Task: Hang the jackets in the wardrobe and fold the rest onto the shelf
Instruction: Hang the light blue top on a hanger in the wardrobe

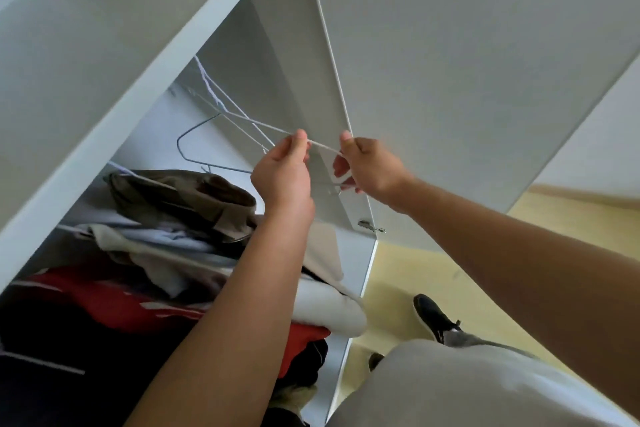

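Right, from my end the white wire hanger (323, 146) sits at the mouth of the open wardrobe (138, 90), stretched between both hands. My left hand (282, 173) pinches the wire between thumb and fingertips; my right hand (367, 166) curls its fingers round the other end, just beside the edge of the wardrobe door (450, 80). The far part of the wire runs back into the cupboard, where it crosses a blue-grey hanger (187, 149) and some other thin white ones. I cannot tell whether they are tangled.

Below the hands, clothes lie heaped inside: an olive jacket (180, 198) on top, pale cloth (156, 246) under it, and a red garment (104, 302) on dark fabric lower still. The wardrobe panels are plain pale grey, with a small metal fitting (369, 225) at the door's lower corner. The floor (415, 274) is a smooth pale yellow, and a dark shoe (433, 315) stands on it.
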